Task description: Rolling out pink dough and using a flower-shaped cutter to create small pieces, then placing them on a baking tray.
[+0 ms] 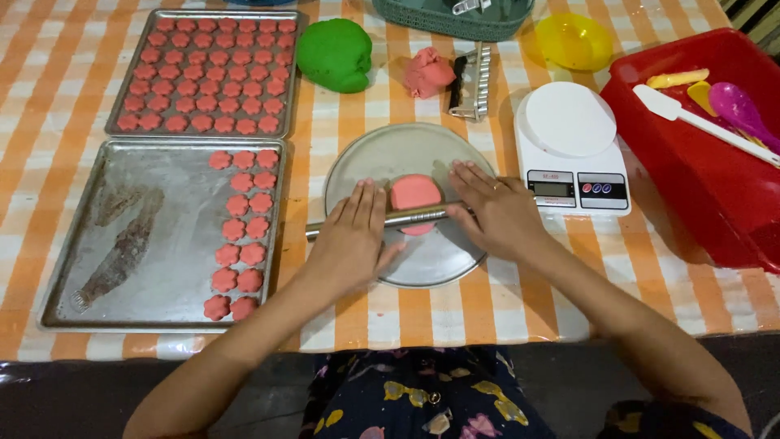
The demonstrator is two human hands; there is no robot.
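Observation:
A flat disc of pink dough (pixel 414 192) lies on a round metal plate (pixel 390 154) in the middle of the table. A thin metal rolling pin (pixel 414 216) rests across the dough. My left hand (pixel 351 237) presses flat on the pin's left part, fingers together. Pressing on the pin's right part is my right hand (pixel 492 210), palm down. Both palms lie over the pin rather than wrapping it.
Two metal trays at left: the far tray (pixel 114 89) full of pink flower-shaped pieces, the near tray (pixel 122 244) with two columns of them. Behind the plate are a green dough lump (pixel 335 54), a pink lump (pixel 428 71), a metal cutter (pixel 471 81), a white scale (pixel 569 146), a yellow bowl (pixel 574 41), a red tub (pixel 699 162).

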